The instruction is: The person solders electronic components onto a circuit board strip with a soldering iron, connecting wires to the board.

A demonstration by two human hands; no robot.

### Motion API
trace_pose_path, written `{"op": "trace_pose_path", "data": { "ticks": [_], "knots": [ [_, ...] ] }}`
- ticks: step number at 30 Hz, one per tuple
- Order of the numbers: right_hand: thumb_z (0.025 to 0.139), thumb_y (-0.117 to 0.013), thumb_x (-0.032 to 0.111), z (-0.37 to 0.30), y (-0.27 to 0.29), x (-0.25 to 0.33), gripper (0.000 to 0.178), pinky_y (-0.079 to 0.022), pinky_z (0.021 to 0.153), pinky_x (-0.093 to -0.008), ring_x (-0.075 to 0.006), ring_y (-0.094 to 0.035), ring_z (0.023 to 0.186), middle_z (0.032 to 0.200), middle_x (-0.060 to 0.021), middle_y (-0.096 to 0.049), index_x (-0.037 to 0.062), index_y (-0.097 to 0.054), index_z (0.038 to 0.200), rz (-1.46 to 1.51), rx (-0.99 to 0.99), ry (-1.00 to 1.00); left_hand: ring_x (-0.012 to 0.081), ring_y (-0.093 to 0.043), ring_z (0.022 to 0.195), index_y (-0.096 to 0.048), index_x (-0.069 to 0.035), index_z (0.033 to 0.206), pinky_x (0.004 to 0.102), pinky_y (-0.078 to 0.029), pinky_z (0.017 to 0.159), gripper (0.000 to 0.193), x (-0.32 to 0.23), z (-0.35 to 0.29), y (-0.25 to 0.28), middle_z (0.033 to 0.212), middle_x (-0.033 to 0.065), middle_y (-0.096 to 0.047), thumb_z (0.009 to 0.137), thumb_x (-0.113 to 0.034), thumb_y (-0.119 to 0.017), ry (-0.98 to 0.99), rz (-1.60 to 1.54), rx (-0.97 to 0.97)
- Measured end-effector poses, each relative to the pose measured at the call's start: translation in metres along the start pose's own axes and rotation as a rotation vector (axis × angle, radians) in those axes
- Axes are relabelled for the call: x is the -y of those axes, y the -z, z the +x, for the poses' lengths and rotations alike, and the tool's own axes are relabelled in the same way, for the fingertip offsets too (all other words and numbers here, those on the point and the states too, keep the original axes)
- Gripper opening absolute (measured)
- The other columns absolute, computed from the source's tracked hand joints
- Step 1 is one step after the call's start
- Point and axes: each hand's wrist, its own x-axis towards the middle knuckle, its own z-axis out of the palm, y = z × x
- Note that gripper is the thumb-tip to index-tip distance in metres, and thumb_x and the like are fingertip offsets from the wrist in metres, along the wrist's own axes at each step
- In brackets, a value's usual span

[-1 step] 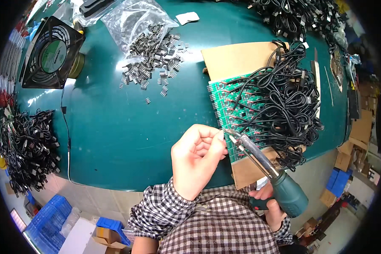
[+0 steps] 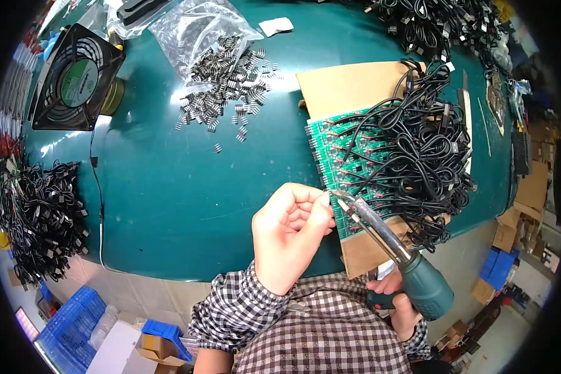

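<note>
My right hand grips the handle of a green soldering gun, whose metal barrel reaches up and left. Its tip meets the lower left edge of a green circuit board panel. Beside that tip, the thumb and fingertips of my left hand are pinched together at the panel's edge; what lies between them is hidden. Small pin connectors stick out along the panel's left edge above my fingers. Many black cables run from the panel to the right in coiled bundles. Cardboard lies under the panel.
Loose small pin connectors spill from a clear plastic bag at the back. A black fan stands at the far left, above a heap of cables. More cables are piled at the back right of the green table.
</note>
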Motion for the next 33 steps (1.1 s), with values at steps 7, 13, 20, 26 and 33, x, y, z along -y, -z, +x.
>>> {"op": "trace_pose_path", "data": {
  "ticks": [7, 13, 20, 26, 33],
  "knots": [
    [0.079, -0.059, 0.042, -0.0031, 0.0024, -0.0007, 0.045, -0.053, 0.071, -0.0409, -0.0207, -0.052, 0.071, 0.075, -0.0096, -0.046, -0.0011, -0.047, 0.082, 0.011, 0.025, -0.022, 0.0121, -0.060, 0.063, -0.052, 0.003, 0.086, 0.0221, -0.051, 0.058, 0.006, 0.0012, 0.0006, 0.0001, 0.074, 0.0087, -0.060, 0.085, -0.003, -0.052, -0.009, 0.002, -0.004],
    [0.079, -0.058, 0.043, -0.0046, 0.0039, -0.0041, 0.046, -0.053, 0.071, -0.0402, -0.0219, -0.054, 0.076, 0.076, -0.0106, -0.047, -0.0018, -0.046, 0.083, 0.035, 0.011, 0.000, 0.0120, -0.060, 0.063, -0.052, 0.003, 0.086, 0.0220, -0.051, 0.058, 0.007, -0.0004, 0.0004, -0.0013, 0.073, 0.0084, -0.060, 0.085, -0.003, -0.052, -0.007, -0.011, -0.011],
    [0.080, -0.062, 0.030, -0.0009, 0.0097, 0.0005, 0.036, -0.044, 0.085, -0.0456, -0.0235, -0.052, 0.088, 0.090, -0.0138, -0.052, -0.0008, -0.047, 0.092, 0.139, 0.105, -0.025, 0.0122, -0.060, 0.064, -0.052, 0.003, 0.087, 0.0222, -0.051, 0.058, 0.006, 0.0017, 0.0006, -0.0004, 0.074, 0.0085, -0.060, 0.085, -0.003, -0.053, -0.010, -0.016, -0.007],
    [0.079, -0.059, 0.042, 0.0034, 0.0016, 0.0002, 0.046, -0.052, 0.073, -0.0392, -0.0193, -0.053, 0.075, 0.078, -0.0094, -0.046, -0.0014, -0.046, 0.085, 0.041, 0.035, -0.022, 0.0122, -0.060, 0.064, -0.052, 0.003, 0.087, 0.0223, -0.051, 0.058, 0.007, 0.0022, 0.0010, -0.0002, 0.075, 0.0087, -0.060, 0.085, -0.004, -0.053, 0.007, -0.005, -0.003],
    [0.079, -0.059, 0.042, 0.0020, 0.0002, 0.0041, 0.045, -0.053, 0.074, -0.0394, -0.0190, -0.053, 0.073, 0.075, -0.0089, -0.046, -0.0010, -0.046, 0.084, 0.032, 0.041, -0.030, 0.0119, -0.060, 0.063, -0.052, 0.003, 0.087, 0.0220, -0.051, 0.058, 0.006, -0.0007, 0.0010, -0.0012, 0.074, 0.0084, -0.059, 0.085, -0.003, -0.052, -0.004, -0.008, 0.000]
  ]
}}
